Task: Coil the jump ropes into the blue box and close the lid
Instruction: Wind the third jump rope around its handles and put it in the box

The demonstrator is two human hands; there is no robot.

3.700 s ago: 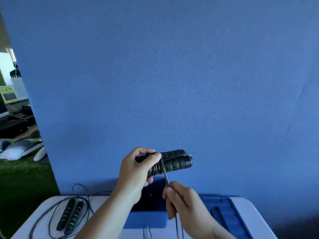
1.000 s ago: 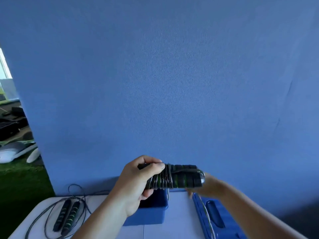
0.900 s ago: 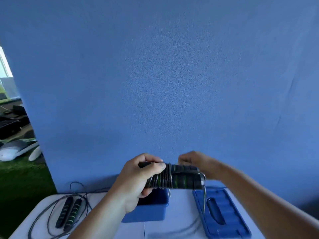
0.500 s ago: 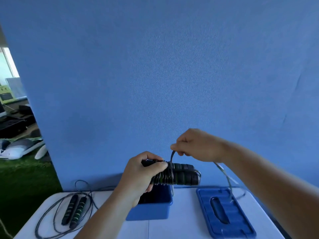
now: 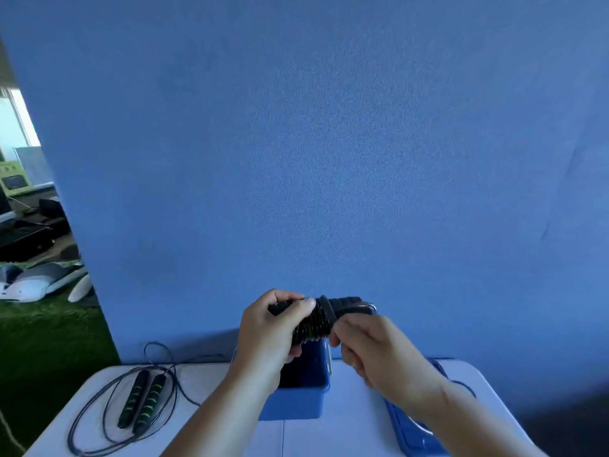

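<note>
Daylight is bright but soft. It enters from the window (image 5: 13,127) at far left, which is blown out to near white. The blue backdrop (image 5: 329,159) is evenly lit, with fine grain across it and a darker falloff toward the lower right corner. The white table (image 5: 346,433) carries a bluish cast. The inside of the blue box (image 5: 290,404) lies in deep shade. The left hand (image 5: 273,334) and right hand (image 5: 379,354) are soft with slight motion blur, as is the wrapped jump rope (image 5: 316,324) they hold, its cord turns smeared together. Wide-angle distortion bends the table's edges and tilts the backdrop's left edge.
</note>
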